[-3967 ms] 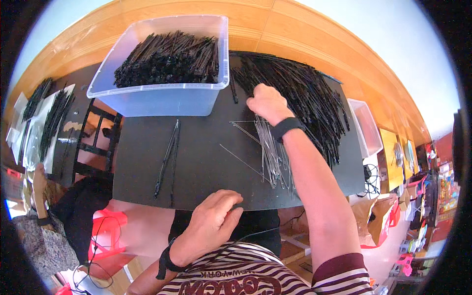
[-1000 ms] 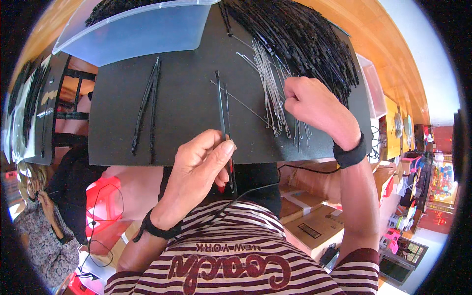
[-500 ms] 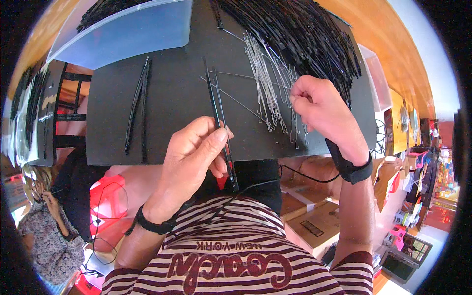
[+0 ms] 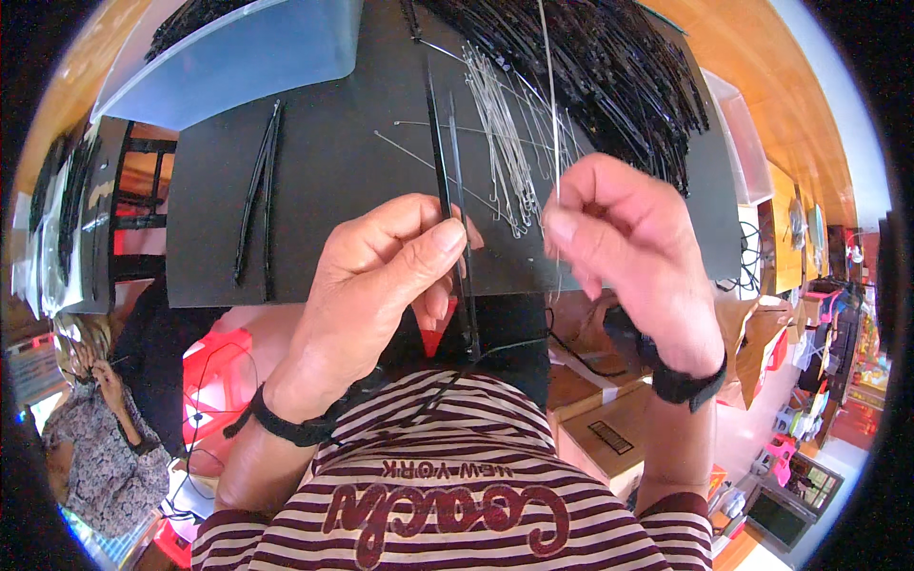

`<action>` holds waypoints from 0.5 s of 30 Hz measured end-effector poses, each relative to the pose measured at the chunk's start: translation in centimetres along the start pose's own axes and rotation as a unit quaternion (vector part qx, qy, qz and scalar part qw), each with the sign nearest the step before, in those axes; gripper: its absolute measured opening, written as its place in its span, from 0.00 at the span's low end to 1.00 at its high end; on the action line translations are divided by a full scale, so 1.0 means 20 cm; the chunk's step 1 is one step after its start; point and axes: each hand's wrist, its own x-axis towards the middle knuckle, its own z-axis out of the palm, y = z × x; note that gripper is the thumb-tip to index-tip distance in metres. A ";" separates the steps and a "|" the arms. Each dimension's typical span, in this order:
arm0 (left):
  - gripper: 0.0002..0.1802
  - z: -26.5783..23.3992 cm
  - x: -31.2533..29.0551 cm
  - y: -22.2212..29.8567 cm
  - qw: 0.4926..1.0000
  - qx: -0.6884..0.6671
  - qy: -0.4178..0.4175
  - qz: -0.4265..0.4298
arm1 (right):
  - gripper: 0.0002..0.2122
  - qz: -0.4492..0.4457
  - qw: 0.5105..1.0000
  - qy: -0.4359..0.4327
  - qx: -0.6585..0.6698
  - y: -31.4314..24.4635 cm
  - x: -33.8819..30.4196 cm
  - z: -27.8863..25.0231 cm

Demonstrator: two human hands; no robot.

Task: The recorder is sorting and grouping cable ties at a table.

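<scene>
Between the thumb and fingers of my left hand [image 4: 367,276] is a pair of slim black strips [image 4: 437,133], tilted, their lower ends near my shirt. My right hand [image 4: 633,247] pinches a long thin metal wire [image 4: 552,90] that stands upright beside the strips, apart from them. Just beyond my right hand lies a loose bundle of hooked metal wires [image 4: 500,138] on the dark table [image 4: 324,214]. Two stray wires reach left from the bundle, behind the held strips. Another pair of black strips [image 4: 255,200], meeting at the top, rests on the table's left part.
A large heap of black strips [image 4: 590,86] covers the far right of the table. At the far left stands a translucent bin [image 4: 238,71]; a clear tray [image 4: 738,143] is beyond the right edge. Cardboard boxes [image 4: 609,433] sit below right. Another person [image 4: 105,457] is at lower left.
My right hand has lifted a metal wire from the bundle and brought it left and nearer. The black strips in my left hand have shifted slightly right.
</scene>
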 end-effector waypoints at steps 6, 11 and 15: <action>0.15 0.00 -0.01 0.02 1.000 0.003 -0.011 0.015 | 0.05 -0.063 0.998 -0.018 0.019 0.04 -0.06 0.06; 0.14 0.00 -0.03 0.03 0.999 0.009 -0.019 0.025 | 0.03 0.029 0.993 0.050 0.103 0.06 -0.07 0.12; 0.14 0.02 -0.03 0.04 0.999 0.009 -0.029 0.032 | 0.04 0.013 0.972 0.054 0.227 0.13 -0.07 0.18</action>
